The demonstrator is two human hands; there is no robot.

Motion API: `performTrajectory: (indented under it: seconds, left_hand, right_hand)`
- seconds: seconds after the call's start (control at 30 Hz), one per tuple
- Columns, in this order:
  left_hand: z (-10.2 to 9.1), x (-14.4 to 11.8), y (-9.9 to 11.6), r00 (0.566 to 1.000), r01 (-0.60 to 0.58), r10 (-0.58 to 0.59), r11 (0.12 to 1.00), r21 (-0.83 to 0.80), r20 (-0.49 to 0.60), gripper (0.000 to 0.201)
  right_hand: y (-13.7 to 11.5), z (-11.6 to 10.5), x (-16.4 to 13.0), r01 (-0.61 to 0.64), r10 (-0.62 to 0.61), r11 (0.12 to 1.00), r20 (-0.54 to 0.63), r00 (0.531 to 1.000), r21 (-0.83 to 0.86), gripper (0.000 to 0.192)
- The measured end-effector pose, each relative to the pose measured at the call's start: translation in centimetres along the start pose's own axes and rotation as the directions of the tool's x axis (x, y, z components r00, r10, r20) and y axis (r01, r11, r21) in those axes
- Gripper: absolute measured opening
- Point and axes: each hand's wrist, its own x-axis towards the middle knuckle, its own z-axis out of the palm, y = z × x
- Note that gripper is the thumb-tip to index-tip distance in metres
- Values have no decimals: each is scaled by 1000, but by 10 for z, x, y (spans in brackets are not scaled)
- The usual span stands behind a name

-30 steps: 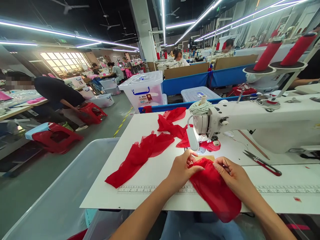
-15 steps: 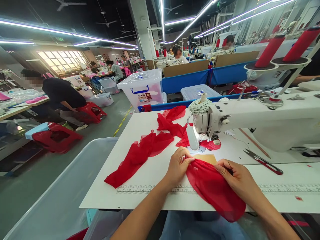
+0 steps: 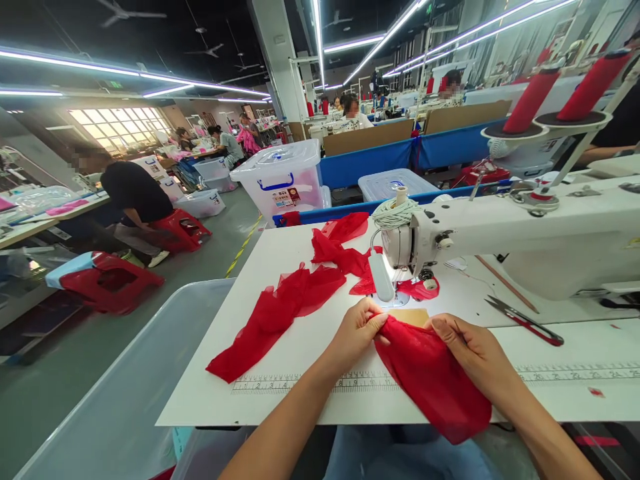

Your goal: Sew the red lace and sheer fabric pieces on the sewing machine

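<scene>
Since a second ago both hands have drawn the red mesh piece (image 3: 430,377) slightly nearer the needle, and the person in black (image 3: 127,200) by the left-hand tables has straightened a little; little else has shifted.

Rows of sewing stations fill the long hall under strip lights (image 3: 130,70), with other workers seated far back; a grey floor with a yellow line (image 3: 243,247) runs along the left, where red plastic stools (image 3: 107,280) stand; a clear storage box (image 3: 280,177) with a blue handle sits beyond the table's far edge.

Nearer, the white sewing table (image 3: 300,347) carries a printed ruler along its front edge; the white sewing machine (image 3: 525,233) spans its right side, two red thread cones (image 3: 533,100) behind it; a long strip of red mesh (image 3: 285,307) trails left of the needle; red-handled snips (image 3: 525,323) lie to the right.

The left hand (image 3: 357,330) pinches the mesh piece's upper left edge; the right hand (image 3: 470,350) grips its upper right edge; the cloth lies on the table just before the presser foot, its lower end hanging over the front.

A small lamp (image 3: 383,277) hides the needle itself; the tan patch (image 3: 413,315) beneath the cloth is possibly card; the machine is cut off at the right edge.
</scene>
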Motion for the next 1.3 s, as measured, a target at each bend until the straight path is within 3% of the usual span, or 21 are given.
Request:
performTrajectory:
  seconds: [0.2,0.27,0.37,0.5,0.67,0.8,0.93,1.1,1.17,1.23,1.3]
  left_hand:
    - [6,-1,3,998,-56,56,998,-11,27,33]
    - [8,-1,2,997,-72,72,996,-48,-16,34]
    - [7,1,-2,992,-78,67,991,-107,-106,37]
    - [-1,3,-11,989,-33,8,986,-166,-145,42]
    - [-10,5,-16,990,55,-85,969,-242,-115,53]
    - [-6,3,-11,992,102,-121,949,-298,-46,54]
    - [2,-1,-4,989,146,-145,940,-309,29,50]
    - [5,-1,-4,985,152,-172,923,-354,-25,44]
    - [5,0,-5,983,152,-180,916,-372,-41,44]
    - [6,1,-5,981,153,-186,913,-378,-50,45]
    - [7,1,-4,980,158,-193,910,-383,-55,46]
  right_hand:
    - [-4,5,1,-4,12,994,77,997,-107,41]
    - [-8,11,1,34,-24,989,71,997,-141,44]
    - [-13,20,-2,110,-103,988,66,993,-106,47]
    - [-14,27,-14,169,-168,986,90,982,-4,46]
    - [-5,23,-16,95,-99,995,117,988,44,49]
    - [3,13,-4,2,3,998,87,996,-63,46]
    - [4,6,2,-11,20,989,56,998,-145,38]
    - [7,5,2,-48,55,990,48,997,-136,36]
    - [10,3,3,-49,50,989,-3,999,-142,34]
    - [11,1,3,-99,62,975,-181,982,-201,35]
    - [7,-2,-1,-202,107,943,-335,936,-264,41]
